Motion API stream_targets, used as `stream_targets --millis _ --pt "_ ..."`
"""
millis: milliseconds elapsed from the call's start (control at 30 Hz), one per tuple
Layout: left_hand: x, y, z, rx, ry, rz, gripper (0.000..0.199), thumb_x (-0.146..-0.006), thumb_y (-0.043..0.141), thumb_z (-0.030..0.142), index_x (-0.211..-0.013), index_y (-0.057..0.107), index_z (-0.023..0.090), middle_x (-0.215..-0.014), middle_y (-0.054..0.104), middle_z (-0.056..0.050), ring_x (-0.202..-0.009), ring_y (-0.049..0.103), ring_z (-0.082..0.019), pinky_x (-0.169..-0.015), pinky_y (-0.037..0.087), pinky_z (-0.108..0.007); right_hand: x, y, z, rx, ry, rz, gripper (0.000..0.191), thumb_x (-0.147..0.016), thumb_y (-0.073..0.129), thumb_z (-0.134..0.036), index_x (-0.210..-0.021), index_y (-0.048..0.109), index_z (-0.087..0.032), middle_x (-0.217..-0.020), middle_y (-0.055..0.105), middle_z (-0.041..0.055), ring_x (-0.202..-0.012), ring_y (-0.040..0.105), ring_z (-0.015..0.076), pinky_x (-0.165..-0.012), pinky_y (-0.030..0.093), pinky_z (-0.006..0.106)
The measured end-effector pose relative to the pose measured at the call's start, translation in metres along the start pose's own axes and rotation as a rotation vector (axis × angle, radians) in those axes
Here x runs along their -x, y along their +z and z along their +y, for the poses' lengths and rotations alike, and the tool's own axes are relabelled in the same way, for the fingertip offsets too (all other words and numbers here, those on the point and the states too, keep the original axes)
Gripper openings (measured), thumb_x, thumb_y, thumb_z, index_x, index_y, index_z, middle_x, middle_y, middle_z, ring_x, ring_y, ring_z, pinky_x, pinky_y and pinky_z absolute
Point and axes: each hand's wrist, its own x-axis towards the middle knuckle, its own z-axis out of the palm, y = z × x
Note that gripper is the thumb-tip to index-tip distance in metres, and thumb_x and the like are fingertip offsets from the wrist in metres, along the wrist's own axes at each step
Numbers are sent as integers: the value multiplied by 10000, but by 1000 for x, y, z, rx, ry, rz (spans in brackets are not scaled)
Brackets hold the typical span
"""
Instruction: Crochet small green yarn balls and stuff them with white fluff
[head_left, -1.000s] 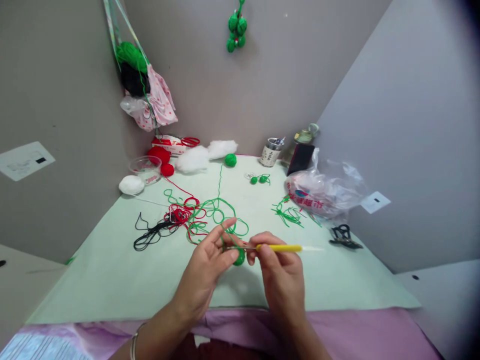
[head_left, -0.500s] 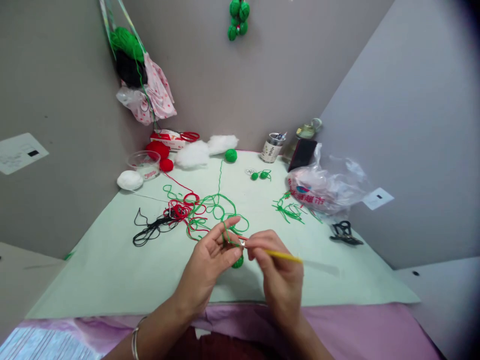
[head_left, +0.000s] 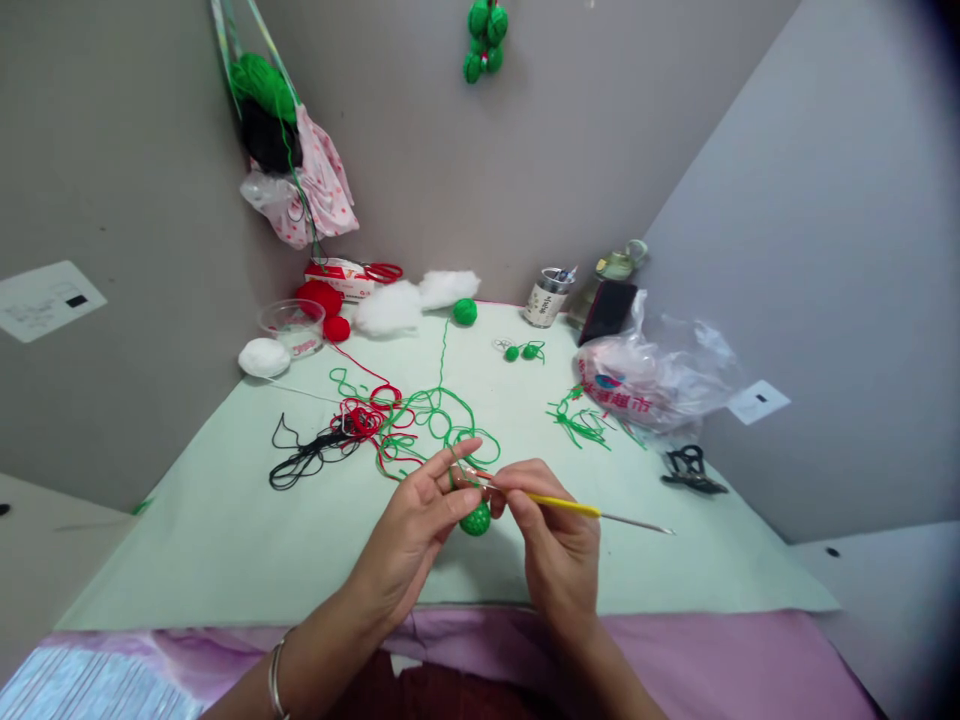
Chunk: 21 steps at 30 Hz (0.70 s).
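My right hand [head_left: 559,535] pinches a crochet hook [head_left: 568,506] with a yellow handle and a metal end sticking out to the right. Its other tip meets green yarn at my left fingertips. In my left hand [head_left: 420,515], thumb and fingers are pressed together by a small round green crochet piece [head_left: 475,519], which hangs just below them. Green yarn runs over the raised left index finger. Beyond my hands lies a loose tangle of green yarn [head_left: 439,425], mixed with red yarn [head_left: 360,417] and black yarn [head_left: 311,460].
At the back left are a white yarn ball [head_left: 264,357], a clear tub [head_left: 294,330], red yarn balls [head_left: 322,298] and white stuffing [head_left: 390,308]. A can of pens [head_left: 546,300], a phone [head_left: 609,312], a plastic bag [head_left: 637,375] and a black claw clip [head_left: 691,470] stand or lie to the right.
The crochet hook's far metal end is now sharp where it was blurred. The green piece shows more fully below my left fingers. The whole view has shifted slightly.
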Motion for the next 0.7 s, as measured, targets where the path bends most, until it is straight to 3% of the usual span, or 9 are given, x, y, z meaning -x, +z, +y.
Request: stream_targets --millis 233,333,433,500,567,633,700 --pt "-2 -11 1 34 -66 -60 534 -820 801 240 -1335 678 174 -880 680 -36 -834 592 -118 -826 435 -237 -1 -7 1 -19 89 29 191 -985 611 -190 -948 786 -257 -795 668 6 -734 621 127 -692 510 275" --pt "-3 -13 4 35 -84 -93 520 -790 824 245 -1289 714 152 -852 659 -37 -804 575 -111 -787 434 -222 -6 -12 -1 -141 150 43 170 -977 629 -233 -913 787 -240 -799 665 14 -690 608 120 -653 507 271" --pt "-1 -8 1 -39 -8 -51 526 -777 839 247 -1284 718 178 -851 648 -22 -801 573 -114 -770 440 -222 -6 -8 -4 -265 213 49 206 -992 596 -252 -891 776 -247 -815 661 13 -613 580 105 -561 483 255" --pt "1 -3 -5 -114 136 40 551 -781 845 240 -1313 699 223 -861 654 -3 -838 585 -121 -828 452 -234 0 0 -1 -126 141 52 212 -993 587 -207 -939 783 -268 -816 657 13 -651 604 117 -585 503 263" --pt "1 1 -12 -114 227 106 595 -774 858 248 -1340 677 259 -879 660 12 -878 599 -127 -882 454 -244 8 7 4 159 -73 55 249 -949 638 -131 -1052 793 -297 -881 675 32 -804 657 158 -685 546 298" --pt "1 2 -14 -27 153 96 596 -756 875 273 -1321 690 247 -881 660 10 -863 601 -126 -886 459 -252 15 9 10 367 -314 66 359 -896 692 -85 -1148 779 -327 -983 693 52 -929 673 199 -765 567 343" --pt "0 0 -10 57 15 54 543 -746 878 291 -1260 731 196 -869 666 -12 -815 590 -123 -846 460 -253 15 7 10 383 -325 64 384 -917 651 -70 -1182 761 -325 -1013 699 62 -932 670 207 -760 567 357"
